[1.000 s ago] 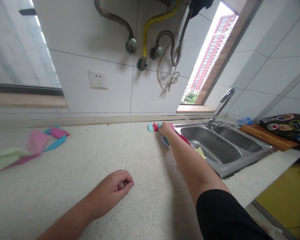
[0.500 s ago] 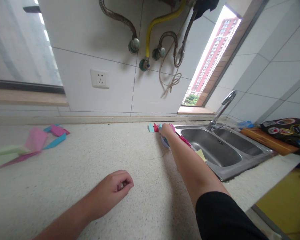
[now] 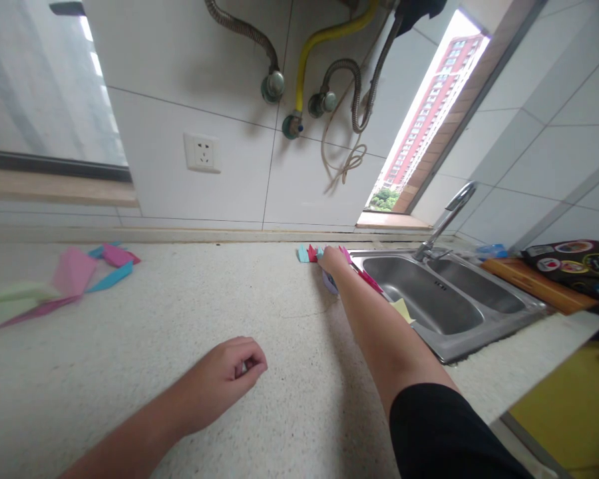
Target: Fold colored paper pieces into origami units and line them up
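Observation:
My left hand [image 3: 234, 369] rests over the speckled counter [image 3: 259, 293] with its fingers curled in and nothing between them. Stretched toward the back, my right hand [image 3: 333, 260] is closed among small folded-paper pieces beside the sink; its fingertips and whatever they grip are hidden. To its left are a light blue folded paper [image 3: 303, 253] and a red one [image 3: 312, 253]. A purple folded paper [image 3: 329, 283] lies just below the hand. On its right, a magenta folded paper [image 3: 370, 281] lies along the sink edge, with a pale yellow one [image 3: 402, 310] nearer me.
Larger folded papers lie at the left: pink [image 3: 72, 271], pale green [image 3: 17, 303] and blue [image 3: 110, 277]. A steel double sink [image 3: 459, 342] with a tap [image 3: 446, 219] is at the right. Beyond it sit a wooden board [image 3: 534, 286] and a patterned dark bag [image 3: 574, 266].
The view has shifted very slightly. Both hands stay in nearly the same places, and the folded papers have not visibly moved.

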Demonstrator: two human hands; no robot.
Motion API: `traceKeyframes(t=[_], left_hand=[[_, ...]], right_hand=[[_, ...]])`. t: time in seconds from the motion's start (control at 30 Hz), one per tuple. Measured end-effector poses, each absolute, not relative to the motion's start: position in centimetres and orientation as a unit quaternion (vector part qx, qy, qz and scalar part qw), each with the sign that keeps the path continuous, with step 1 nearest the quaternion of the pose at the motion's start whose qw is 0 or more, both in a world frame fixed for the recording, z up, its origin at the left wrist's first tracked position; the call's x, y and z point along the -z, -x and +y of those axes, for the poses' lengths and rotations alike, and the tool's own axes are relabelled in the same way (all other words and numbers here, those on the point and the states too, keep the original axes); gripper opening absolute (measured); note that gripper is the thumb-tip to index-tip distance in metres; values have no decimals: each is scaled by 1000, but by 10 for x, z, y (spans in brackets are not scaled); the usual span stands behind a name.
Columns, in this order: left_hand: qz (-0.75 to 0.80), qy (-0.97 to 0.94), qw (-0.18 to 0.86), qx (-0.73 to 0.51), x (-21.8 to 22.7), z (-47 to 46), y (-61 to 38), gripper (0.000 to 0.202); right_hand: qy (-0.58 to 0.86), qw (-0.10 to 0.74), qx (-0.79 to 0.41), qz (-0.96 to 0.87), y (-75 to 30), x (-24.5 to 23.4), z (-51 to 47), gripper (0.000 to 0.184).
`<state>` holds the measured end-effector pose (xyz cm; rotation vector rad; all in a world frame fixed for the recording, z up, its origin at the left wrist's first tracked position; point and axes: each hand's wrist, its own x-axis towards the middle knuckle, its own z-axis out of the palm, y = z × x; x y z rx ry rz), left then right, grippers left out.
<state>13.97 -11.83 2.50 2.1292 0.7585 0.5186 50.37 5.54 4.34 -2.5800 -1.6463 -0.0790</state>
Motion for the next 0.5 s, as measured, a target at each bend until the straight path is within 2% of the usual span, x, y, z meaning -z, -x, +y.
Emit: traceKeyframes(t=[0.33, 0.43, 0.5], left_hand=[[299, -837, 406, -214, -22, -118, -139, 18], [303, -833, 407, -221, -23, -119, -139, 19], [306, -831, 406, -224, -22, -119, -139, 19]], right_hand=[[804, 81, 42, -588, -446, -81, 26, 30], [743, 117, 47, -657, -392, -86, 0, 26], [648, 165, 33, -743, -352, -85, -29, 23]])
